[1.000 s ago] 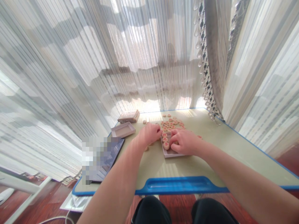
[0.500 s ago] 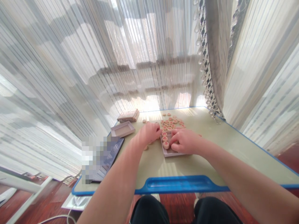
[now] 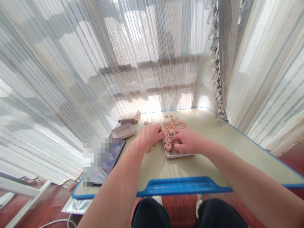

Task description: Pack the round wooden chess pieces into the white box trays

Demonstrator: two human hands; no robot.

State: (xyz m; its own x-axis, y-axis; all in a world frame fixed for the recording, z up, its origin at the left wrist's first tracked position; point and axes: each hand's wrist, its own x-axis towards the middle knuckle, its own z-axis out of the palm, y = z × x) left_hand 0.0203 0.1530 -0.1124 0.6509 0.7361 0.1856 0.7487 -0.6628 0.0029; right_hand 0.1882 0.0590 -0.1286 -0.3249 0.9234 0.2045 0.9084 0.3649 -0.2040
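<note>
Three round pieces (image 3: 168, 146) line the left side of the box (image 3: 180, 155). Move your curled right hand (image 3: 186, 141) gently beside that row; your left hand (image 3: 154, 133) curls by the left rim. What either pinches, I cannot tell.

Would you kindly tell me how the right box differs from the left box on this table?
The right box holds round pieces; the left box shows its bare floor. The right hand reaches into the right box, while the left box lies between the tablet and the stack. Both are pale, shallow and open, resting on the table.
</note>
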